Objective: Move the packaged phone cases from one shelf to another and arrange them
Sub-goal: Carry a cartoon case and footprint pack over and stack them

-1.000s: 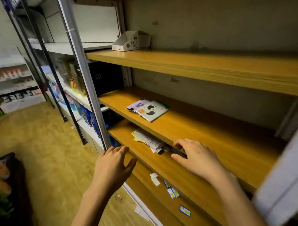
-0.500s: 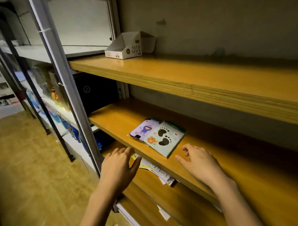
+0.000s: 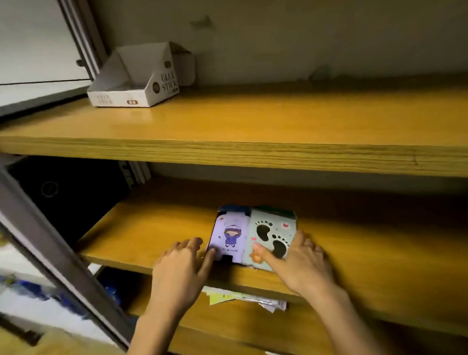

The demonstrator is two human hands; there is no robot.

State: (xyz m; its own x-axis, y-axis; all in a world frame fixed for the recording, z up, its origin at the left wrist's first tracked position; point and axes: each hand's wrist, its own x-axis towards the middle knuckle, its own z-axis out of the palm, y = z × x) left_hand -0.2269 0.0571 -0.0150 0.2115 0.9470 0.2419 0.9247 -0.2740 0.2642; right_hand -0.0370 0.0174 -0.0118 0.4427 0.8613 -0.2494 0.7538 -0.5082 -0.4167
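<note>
Flat-fingered, gripping nothing, the left hand point(image 3: 182, 271) and right hand point(image 3: 305, 262) are nudging seemingly light, slick packaged phone cases point(image 3: 272, 229) by their outer edges.

left hand point(image 3: 183, 269), right hand point(image 3: 302, 263) now touching phone cases point(image 3: 252, 234)

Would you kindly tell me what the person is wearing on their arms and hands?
Nothing visible: the left hand and right hand are ungloved, no watch or bracelet shows, and no sleeves reach into view on either arm.
</note>
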